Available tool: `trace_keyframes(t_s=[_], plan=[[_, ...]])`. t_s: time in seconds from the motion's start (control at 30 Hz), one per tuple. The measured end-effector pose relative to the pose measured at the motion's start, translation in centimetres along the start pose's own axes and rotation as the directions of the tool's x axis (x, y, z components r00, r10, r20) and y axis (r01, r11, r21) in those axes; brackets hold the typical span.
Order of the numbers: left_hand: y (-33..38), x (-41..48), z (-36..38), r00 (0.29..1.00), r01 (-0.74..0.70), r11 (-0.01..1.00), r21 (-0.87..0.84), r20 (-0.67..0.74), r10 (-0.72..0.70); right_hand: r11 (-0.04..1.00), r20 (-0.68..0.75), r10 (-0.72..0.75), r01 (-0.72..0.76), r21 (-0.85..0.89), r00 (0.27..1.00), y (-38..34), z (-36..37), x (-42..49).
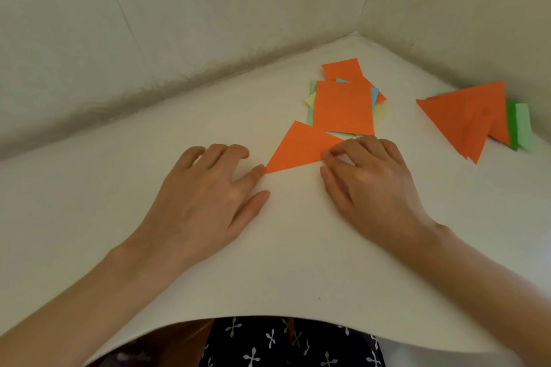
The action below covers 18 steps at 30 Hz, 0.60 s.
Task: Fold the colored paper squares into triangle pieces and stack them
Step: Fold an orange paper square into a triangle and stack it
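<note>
An orange paper triangle point(301, 147) lies flat on the white table point(283, 247) in the middle. My right hand point(369, 179) has its curled fingertips on the triangle's right corner. My left hand point(208, 191) rests on the table to the left, its index fingertip touching the triangle's lower left corner. Behind the triangle sits a loose pile of paper squares point(344, 104), orange on top with blue, yellow and green edges showing beneath. At the right lies a stack of folded triangles point(468, 116), orange on top of green ones.
Pale walls point(179, 24) close the table in at the back and right, meeting in a corner behind the squares. The table's near edge curves just above my lap, where dark patterned fabric point(283, 343) shows.
</note>
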<state>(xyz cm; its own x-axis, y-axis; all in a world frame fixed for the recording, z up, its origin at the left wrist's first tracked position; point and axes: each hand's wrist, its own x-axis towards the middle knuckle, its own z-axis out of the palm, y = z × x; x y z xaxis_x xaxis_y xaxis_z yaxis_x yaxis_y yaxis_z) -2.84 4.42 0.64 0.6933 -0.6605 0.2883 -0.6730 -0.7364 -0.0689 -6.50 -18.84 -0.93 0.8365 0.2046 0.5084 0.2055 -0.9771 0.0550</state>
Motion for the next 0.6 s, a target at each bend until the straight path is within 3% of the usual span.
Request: trace_keyframes(t_s=[0.13, 0.23, 0.33, 0.43, 0.5, 0.6], plan=[[2.2, 2.6, -0.3, 0.954, 0.286, 0.921, -0.264, -0.009, -0.299, 0.997, 0.045, 0.016, -0.020, 0.080, 0.999, 0.0, -0.1, 0.1], [3.5, 4.7, 0.7, 0.888, 0.458, 0.847, -0.268, 0.097, -0.450, 0.968, 0.107, 0.080, -0.103, 0.231, 0.991, 0.4, -0.2, 0.6], [4.0, 5.3, 1.7, 0.883, 0.462, 0.825, -0.324, 0.081, -0.463, 0.878, 0.164, 0.254, -0.298, 0.375, 0.953, 1.0, -0.4, 1.7], [3.6, 5.6, 2.0, 0.873, 0.477, 0.767, -0.429, 0.132, -0.469, 0.854, 0.265, 0.347, -0.420, 0.307, 0.900, 1.4, -0.1, 2.9], [3.6, 5.9, 2.2, 0.899, 0.412, 0.749, -0.519, 0.096, -0.428, 0.818, 0.347, 0.377, -0.485, 0.310, 0.859, 1.0, 0.1, 3.4], [3.7, 6.0, 1.9, 0.906, 0.330, 0.516, -0.791, 0.112, -0.408, 0.723, 0.387, 0.402, -0.547, 0.422, 0.830, 0.3, 0.1, 3.7]])
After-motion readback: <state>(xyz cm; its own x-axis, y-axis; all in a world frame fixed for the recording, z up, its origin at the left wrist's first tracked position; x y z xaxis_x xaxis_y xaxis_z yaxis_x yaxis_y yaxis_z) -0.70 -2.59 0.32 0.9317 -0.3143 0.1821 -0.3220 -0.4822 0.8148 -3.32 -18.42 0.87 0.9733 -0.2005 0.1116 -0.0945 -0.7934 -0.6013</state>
